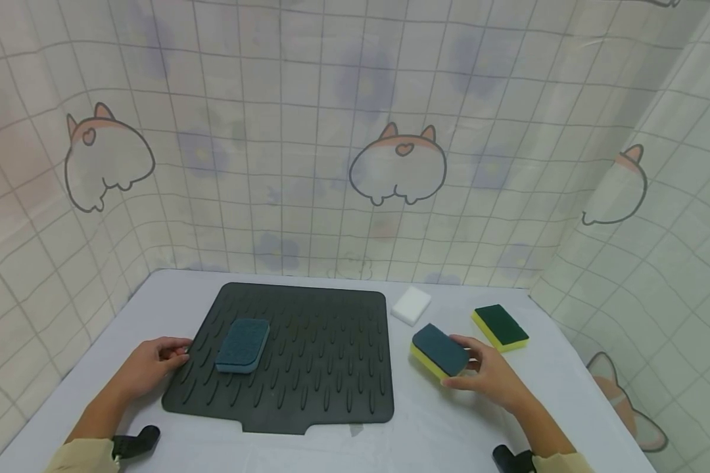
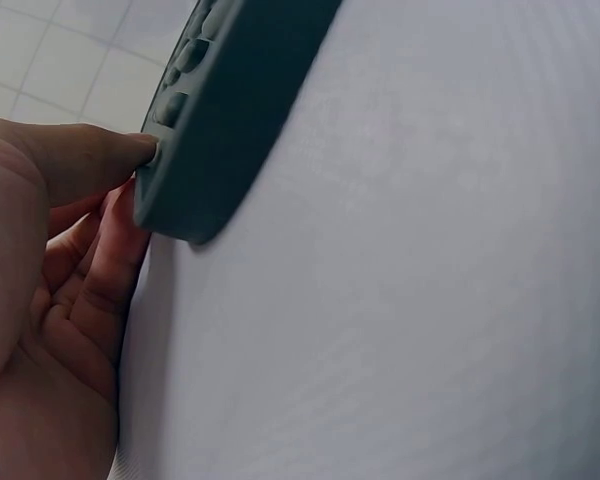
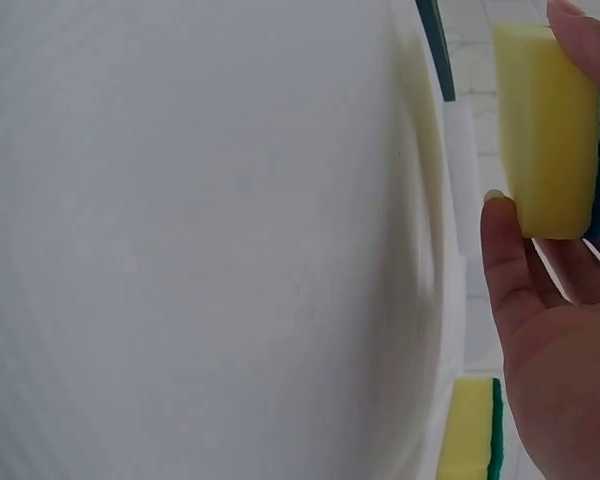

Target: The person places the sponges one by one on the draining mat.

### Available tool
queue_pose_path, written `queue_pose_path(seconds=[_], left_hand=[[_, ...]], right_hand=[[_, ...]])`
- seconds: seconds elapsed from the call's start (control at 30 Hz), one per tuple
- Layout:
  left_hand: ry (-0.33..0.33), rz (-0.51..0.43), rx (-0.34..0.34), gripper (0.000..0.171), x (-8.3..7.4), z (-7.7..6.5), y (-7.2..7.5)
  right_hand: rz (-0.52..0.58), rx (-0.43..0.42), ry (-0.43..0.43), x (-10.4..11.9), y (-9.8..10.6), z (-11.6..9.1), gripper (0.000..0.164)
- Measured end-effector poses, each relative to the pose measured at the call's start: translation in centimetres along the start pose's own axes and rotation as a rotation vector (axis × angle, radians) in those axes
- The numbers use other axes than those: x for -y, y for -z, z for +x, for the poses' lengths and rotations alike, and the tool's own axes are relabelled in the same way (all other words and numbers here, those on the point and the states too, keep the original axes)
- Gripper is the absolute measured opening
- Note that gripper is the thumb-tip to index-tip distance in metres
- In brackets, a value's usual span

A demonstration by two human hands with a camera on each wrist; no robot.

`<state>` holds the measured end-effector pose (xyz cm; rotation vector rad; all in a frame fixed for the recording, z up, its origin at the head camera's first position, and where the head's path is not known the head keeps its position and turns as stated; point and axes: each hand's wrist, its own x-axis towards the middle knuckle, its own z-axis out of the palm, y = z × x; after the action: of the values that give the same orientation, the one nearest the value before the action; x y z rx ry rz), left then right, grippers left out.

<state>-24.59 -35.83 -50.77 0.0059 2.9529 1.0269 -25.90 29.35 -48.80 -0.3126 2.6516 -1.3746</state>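
Note:
My left hand (image 1: 154,363) pinches the left edge of a dark grey ridged drying mat (image 1: 319,309). In the left wrist view the thumb lies on top of the mat's rim (image 2: 225,150), with fingers against its outer side. A blue scrub sponge (image 1: 242,346) rests on the left part of the mat. To the right of the mat, my right hand (image 1: 491,376) grips a yellow sponge with a dark blue scouring side (image 1: 440,351) by its ends, blue side up. The right wrist view shows this yellow sponge (image 3: 550,130) held off the tabletop, between thumb and fingers.
Beyond the held sponge lies a white sponge block (image 1: 411,305). A yellow sponge with a dark green top (image 1: 501,326) lies behind the right hand. The white-covered table (image 1: 438,440) meets a gridded curtain (image 1: 307,164) at the back and sides.

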Motion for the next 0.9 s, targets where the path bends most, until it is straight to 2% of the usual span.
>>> queue_pose_path(seconds=[0.5,0.9], left_hand=[[0.006,-0.010,0.006,0.041,-0.3,-0.1,0.1],[0.001,-0.008,0.007,0.042,0.1,0.1,0.0]], right_hand=[[-0.008,-0.013,0.025,0.9,-1.1,-0.1,0.093],[-0.016,-0.016,0.042,1.5,-1.9,0.0,0.093]])
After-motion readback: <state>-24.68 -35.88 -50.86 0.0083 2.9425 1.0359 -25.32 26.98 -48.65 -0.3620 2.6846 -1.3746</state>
